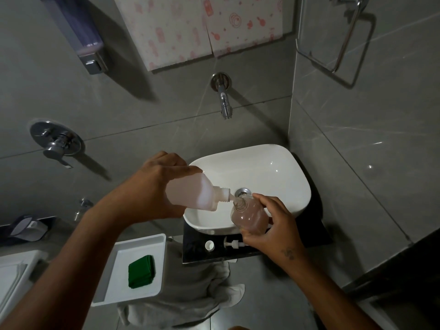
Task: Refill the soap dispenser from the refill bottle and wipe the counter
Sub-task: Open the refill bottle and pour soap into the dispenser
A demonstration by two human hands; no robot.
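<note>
My left hand [154, 184] grips a white translucent refill bottle [192, 192], tipped so its threaded neck points right and down into the open mouth of the soap dispenser. My right hand [271, 225] holds that clear dispenser bottle [248, 216], tilted, with pinkish liquid inside, above the front of the white basin [273, 172]. The dispenser's white pump head [234, 244] and a small white cap [209, 245] lie on the dark counter [197, 254] in front of the basin. A folded green cloth [141, 271] rests in a white tray [154, 241] at the lower left.
A chrome spout [225, 101] juts from the grey tiled wall above the basin, with a mixer handle [56, 144] to its left. A wall-mounted soap dispenser [85, 44] hangs upper left, a towel ring [338, 44] upper right. A grey towel [190, 294] drapes below the counter.
</note>
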